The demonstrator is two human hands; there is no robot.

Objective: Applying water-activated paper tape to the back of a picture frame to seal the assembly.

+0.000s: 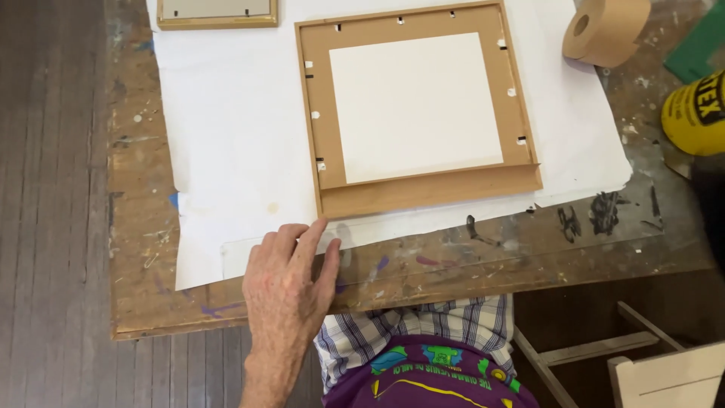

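One hand (pixel 285 291) is seen in the head view, entering from the bottom edge left of the torso; which hand it is cannot be told for sure, but it is taken as the left. It is laid flat, palm down, fingers (pixel 310 240) extended and only slightly spread, nothing pinched. The fingertips rest on the left end of a clear glass pane (pixel 483 242), which lies flat along the near edge of the tabletop (pixel 140 227). The other hand is not in view.

The pane is partly laid over a large white paper sheet (pixel 226 136) and partly over bare, paint-stained wood. Just beyond the fingertips, a wooden picture frame (pixel 423 189) is lying face down on the paper, its near rail almost touched by the index finger. Inside the frame a brown mat board (pixel 323 91) is seated, with a white sheet (pixel 415 106) centred on it. Small retaining tabs are visible around the rebate.

A second frame (pixel 217 15), gold-toned, is cut off at the top edge, well apart from the hand. A roll of brown paper tape (pixel 604 30) is placed at top right, at the paper's edge. A yellow can (pixel 691 113) is seen at the right edge, and a green object (pixel 702 45) behind it is cropped and cannot be identified.
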